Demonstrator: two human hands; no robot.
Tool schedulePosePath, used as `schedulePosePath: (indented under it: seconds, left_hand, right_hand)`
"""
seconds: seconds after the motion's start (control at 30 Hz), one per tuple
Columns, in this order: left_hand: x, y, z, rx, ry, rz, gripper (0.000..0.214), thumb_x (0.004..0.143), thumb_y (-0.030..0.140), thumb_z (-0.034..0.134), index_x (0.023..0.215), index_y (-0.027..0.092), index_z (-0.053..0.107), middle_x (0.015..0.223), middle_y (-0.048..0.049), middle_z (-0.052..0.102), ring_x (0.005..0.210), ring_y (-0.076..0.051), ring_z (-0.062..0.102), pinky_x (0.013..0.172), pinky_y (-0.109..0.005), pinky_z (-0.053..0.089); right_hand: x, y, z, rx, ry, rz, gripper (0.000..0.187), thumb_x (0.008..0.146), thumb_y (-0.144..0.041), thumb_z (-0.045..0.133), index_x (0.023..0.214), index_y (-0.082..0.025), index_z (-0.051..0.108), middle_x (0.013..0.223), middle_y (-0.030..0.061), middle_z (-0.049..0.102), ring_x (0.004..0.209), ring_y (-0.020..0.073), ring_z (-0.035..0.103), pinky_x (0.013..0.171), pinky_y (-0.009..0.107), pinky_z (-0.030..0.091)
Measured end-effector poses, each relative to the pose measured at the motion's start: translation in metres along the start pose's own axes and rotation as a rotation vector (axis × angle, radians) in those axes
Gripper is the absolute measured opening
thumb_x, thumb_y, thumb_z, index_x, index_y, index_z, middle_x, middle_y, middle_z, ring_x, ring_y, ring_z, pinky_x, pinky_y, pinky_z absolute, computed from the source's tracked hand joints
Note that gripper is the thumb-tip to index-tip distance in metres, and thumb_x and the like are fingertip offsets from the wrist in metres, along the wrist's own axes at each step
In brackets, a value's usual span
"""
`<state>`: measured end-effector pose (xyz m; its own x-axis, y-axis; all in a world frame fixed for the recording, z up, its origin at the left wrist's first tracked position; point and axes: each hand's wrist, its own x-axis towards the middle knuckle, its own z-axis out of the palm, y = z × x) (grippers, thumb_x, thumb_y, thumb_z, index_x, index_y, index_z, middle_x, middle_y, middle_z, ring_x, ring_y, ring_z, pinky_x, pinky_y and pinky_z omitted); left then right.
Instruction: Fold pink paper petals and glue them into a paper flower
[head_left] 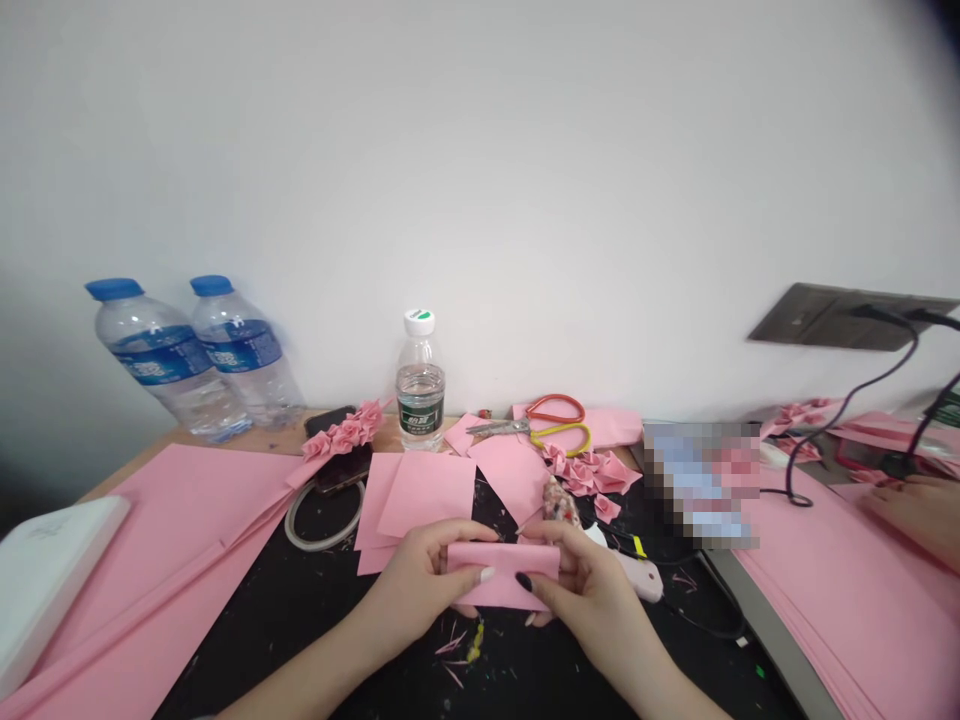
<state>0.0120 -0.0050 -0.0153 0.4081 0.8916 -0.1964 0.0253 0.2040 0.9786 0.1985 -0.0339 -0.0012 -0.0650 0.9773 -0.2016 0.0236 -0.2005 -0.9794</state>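
Observation:
My left hand and my right hand pinch opposite ends of a folded strip of pink paper above a black work mat. Loose pink paper squares lie just beyond my left hand. Past my right hand are small folded pink paper flowers, a speckled patterned object and a pale pink glue gun. A pair of scissors with red and yellow handles rests farther back. Part of the strip is hidden by my fingers.
Stacked pink sheets fill the left and right. Behind stand several water bottles, a phone and a flower strip. A co-worker's hand enters at right, near dark cables. A blurred patch hides an item.

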Motion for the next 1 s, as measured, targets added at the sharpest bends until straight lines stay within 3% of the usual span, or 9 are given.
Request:
schedulePosePath:
  seconds: [0.23, 0.47, 0.73, 1.0]
  left_hand:
    - [-0.0043, 0.0051, 0.0006, -0.129, -0.014, -0.061, 0.032, 0.072, 0.024, 0.066, 0.104, 0.022, 0.061, 0.102, -0.0016, 0.056, 0.073, -0.012, 0.054, 0.062, -0.031, 0.058]
    - [-0.0056, 0.0032, 0.0014, -0.180, -0.028, -0.062, 0.028, 0.074, 0.023, 0.065, 0.102, 0.023, 0.061, 0.096, 0.0001, 0.054, 0.075, -0.012, 0.054, 0.063, -0.028, 0.058]
    - [-0.0030, 0.0034, 0.0002, -0.170, -0.015, -0.072, 0.027, 0.072, 0.024, 0.067, 0.099, 0.021, 0.062, 0.097, -0.0004, 0.056, 0.079, -0.014, 0.055, 0.064, -0.029, 0.059]
    - [-0.0027, 0.0046, 0.0008, -0.167, -0.017, -0.075, 0.028, 0.072, 0.022, 0.067, 0.099, 0.021, 0.062, 0.095, -0.0001, 0.057, 0.078, -0.014, 0.055, 0.064, -0.029, 0.059]
  right_hand:
    - [0.0004, -0.0013, -0.0020, 0.027, -0.026, -0.038, 0.036, 0.064, -0.029, 0.072, 0.098, -0.020, 0.066, 0.096, 0.0050, 0.063, 0.067, 0.0181, 0.061, 0.054, 0.035, 0.059]
    - [0.0011, -0.0034, -0.0015, 0.073, -0.030, -0.028, 0.033, 0.063, -0.021, 0.070, 0.095, -0.022, 0.067, 0.092, 0.0025, 0.063, 0.071, 0.0181, 0.062, 0.055, 0.031, 0.059]
    - [0.0013, -0.0002, -0.0028, 0.071, -0.056, -0.054, 0.033, 0.066, -0.016, 0.065, 0.098, -0.020, 0.065, 0.092, 0.0016, 0.062, 0.054, 0.0117, 0.061, 0.050, 0.028, 0.058]
    - [0.0021, 0.0018, -0.0039, 0.078, -0.060, -0.065, 0.034, 0.065, -0.014, 0.065, 0.098, -0.022, 0.067, 0.095, 0.0018, 0.063, 0.067, 0.0151, 0.062, 0.055, 0.029, 0.059]
